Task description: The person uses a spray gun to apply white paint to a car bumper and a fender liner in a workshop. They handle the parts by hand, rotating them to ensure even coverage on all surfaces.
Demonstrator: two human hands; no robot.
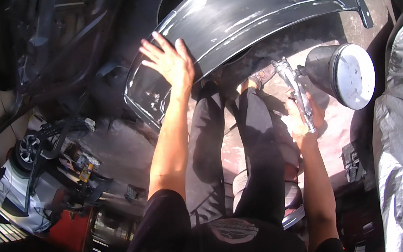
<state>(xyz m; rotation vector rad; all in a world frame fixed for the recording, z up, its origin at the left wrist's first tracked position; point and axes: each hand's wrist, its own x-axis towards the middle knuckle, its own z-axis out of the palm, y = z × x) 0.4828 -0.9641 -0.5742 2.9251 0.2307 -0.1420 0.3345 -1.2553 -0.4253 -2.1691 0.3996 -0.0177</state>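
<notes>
Workshop floor; right hand grips cup-fed spray gun

head view looks steeply down, close over perhaps a workshop floor.

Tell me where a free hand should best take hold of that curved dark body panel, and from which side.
Probably the near left end of the curved dark panel, coming from the person's side. The left hand already lies flat there, and the lower edge below it looks bare enough for fingers to hook under. The right hand is busy holding the spray gun.
</notes>
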